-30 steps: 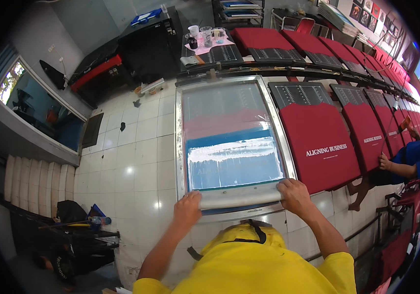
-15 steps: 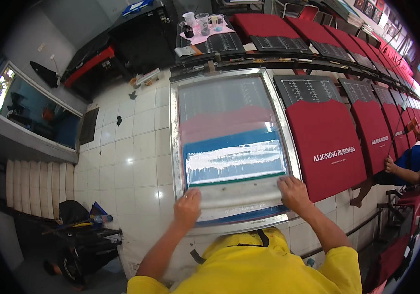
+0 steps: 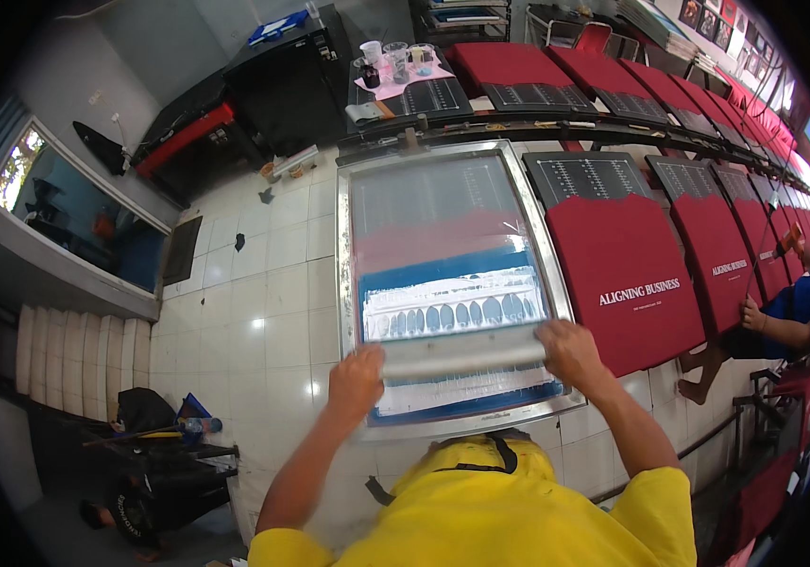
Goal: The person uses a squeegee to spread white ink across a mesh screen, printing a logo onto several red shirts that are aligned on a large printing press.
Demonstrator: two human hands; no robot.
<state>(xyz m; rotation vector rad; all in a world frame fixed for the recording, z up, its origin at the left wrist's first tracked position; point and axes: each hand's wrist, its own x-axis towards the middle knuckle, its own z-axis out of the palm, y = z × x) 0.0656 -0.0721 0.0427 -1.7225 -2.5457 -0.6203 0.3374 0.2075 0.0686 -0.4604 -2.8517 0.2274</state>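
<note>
A silver-framed printing screen (image 3: 345, 283) lies before me over a dark red garment on a board, which shows through the mesh. My left hand (image 3: 356, 380) and my right hand (image 3: 570, 355) are closed on the two ends of a long pale squeegee (image 3: 466, 353), which spans the blue part of the screen. White ink (image 3: 443, 288) is smeared beyond the squeegee, with a row of oval gaps along it. On the near side, a streaky white patch (image 3: 471, 389) shows on the blue.
Red printed garments (image 3: 627, 283) on black boards line up to the right. A person in blue (image 3: 787, 317) works at far right. Cups (image 3: 395, 61) stand on a back board. Another person (image 3: 131, 510) is low at the left beside a rack (image 3: 178, 458).
My hands have moved the squeegee slightly away from me. More streaky white now shows on its near side, and the ink beyond it has a row of oval gaps.
</note>
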